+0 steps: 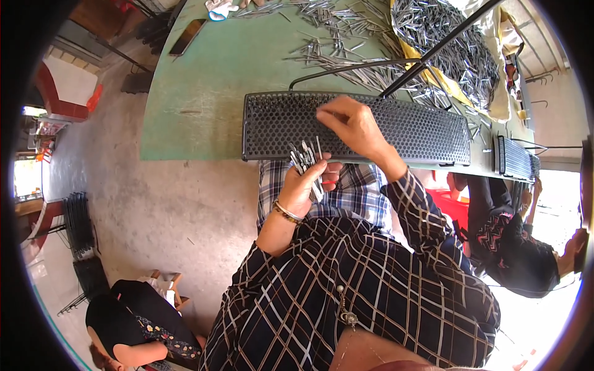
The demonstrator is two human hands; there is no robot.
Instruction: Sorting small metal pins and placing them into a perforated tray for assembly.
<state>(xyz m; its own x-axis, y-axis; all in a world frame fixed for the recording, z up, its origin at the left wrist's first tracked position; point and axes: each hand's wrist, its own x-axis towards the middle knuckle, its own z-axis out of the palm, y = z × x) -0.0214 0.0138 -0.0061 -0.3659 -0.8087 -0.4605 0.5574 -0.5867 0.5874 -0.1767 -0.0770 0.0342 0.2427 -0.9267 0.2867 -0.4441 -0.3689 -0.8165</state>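
Note:
A long black perforated rack [272, 133], full of rows of round holes, lies along the near edge of the green table. My left hand [300, 185] is just in front of it, closed around a bundle of thin metal rods [302, 158] that fan upward past the thumb. Over the middle of the rack, my right hand [359, 128] is bent at the wrist with thumb and fingers pinched together. Whatever may be between those fingertips is too small or hidden to make out.
Loose metal rods [337, 37] litter the far side of the green table [210, 74], beside a heaped sack of rods [442, 43]. Black bars [455, 34] slant over the rack. A phone [188, 37] lies far left. People sit at lower left [142, 321] and right [513, 253].

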